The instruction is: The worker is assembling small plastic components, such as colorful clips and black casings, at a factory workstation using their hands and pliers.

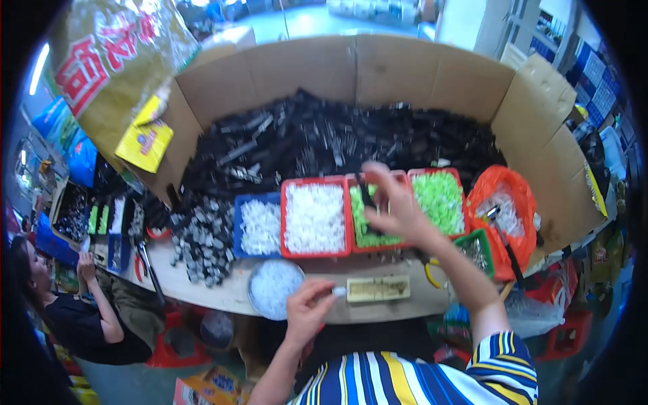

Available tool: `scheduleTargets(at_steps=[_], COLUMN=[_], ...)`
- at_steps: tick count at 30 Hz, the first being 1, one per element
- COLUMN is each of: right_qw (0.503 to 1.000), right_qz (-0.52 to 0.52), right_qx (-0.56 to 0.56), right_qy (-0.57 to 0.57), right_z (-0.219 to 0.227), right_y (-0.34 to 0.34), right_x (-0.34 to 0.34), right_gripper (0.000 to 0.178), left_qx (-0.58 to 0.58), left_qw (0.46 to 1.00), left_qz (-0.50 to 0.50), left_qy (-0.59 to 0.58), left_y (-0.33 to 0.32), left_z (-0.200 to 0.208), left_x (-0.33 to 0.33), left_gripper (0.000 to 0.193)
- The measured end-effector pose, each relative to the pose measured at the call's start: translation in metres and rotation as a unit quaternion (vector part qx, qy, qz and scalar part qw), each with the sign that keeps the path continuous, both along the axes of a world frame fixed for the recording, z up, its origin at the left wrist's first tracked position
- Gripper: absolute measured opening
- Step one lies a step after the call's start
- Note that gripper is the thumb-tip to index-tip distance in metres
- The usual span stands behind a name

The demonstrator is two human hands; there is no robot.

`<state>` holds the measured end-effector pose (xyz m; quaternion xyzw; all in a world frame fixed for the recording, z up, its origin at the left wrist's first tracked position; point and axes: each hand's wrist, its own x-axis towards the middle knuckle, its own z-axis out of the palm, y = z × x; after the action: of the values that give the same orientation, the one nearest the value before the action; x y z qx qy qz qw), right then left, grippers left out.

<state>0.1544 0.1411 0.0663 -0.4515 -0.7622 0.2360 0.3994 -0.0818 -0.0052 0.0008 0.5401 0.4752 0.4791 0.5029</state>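
Note:
My left hand [309,309] is low in front of me, its thumb and fingertips pinched on a small white plastic piece [339,291]. That piece is at the left end of a shallow cream-coloured block or tray [378,289] on the table edge. My right hand [399,208] is raised over the red-rimmed bin of green pieces [364,237]. Its curled fingers and thumb are around a slim black part [367,196], partly hidden and slightly blurred. A round bowl of translucent white pieces [275,289] stands beside my left hand.
Behind the bins, black parts [297,135] are heaped against a cardboard wall [283,67]. Bins of white pieces [314,217] and green pieces [437,202] stand in a row. Grey-black pieces [202,239] lie left. An orange bag [521,233] sits right. A co-worker [67,304] works at left.

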Motion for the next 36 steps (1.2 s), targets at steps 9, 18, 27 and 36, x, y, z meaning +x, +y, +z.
scheduleTargets(at_steps=[9, 18, 27, 36], right_qw=[0.998, 0.990, 0.980, 0.956], right_qz=[0.065, 0.105, 0.120, 0.090], right_qx=[-0.005, -0.046, -0.045, -0.004], right_qy=[0.020, -0.076, -0.152, -0.281], right_z=[-0.026, -0.028, -0.024, -0.063], right_y=[-0.138, -0.150, -0.157, -0.152], right_x=[-0.024, 0.008, 0.027, 0.034], right_gripper=[0.033, 0.045, 0.021, 0.012], left_qx=[-0.214, -0.286, -0.305, -0.298], left_qw=[0.946, 0.895, 0.882, 0.924], left_qz=[-0.185, -0.225, -0.220, -0.100], left_qy=[-0.160, -0.257, -0.285, -0.218], left_y=[-0.036, -0.031, -0.030, -0.037], left_z=[0.004, 0.014, 0.004, 0.003], left_x=[0.036, 0.023, 0.018, 0.008], left_gripper=[0.039, 0.039, 0.044, 0.037])
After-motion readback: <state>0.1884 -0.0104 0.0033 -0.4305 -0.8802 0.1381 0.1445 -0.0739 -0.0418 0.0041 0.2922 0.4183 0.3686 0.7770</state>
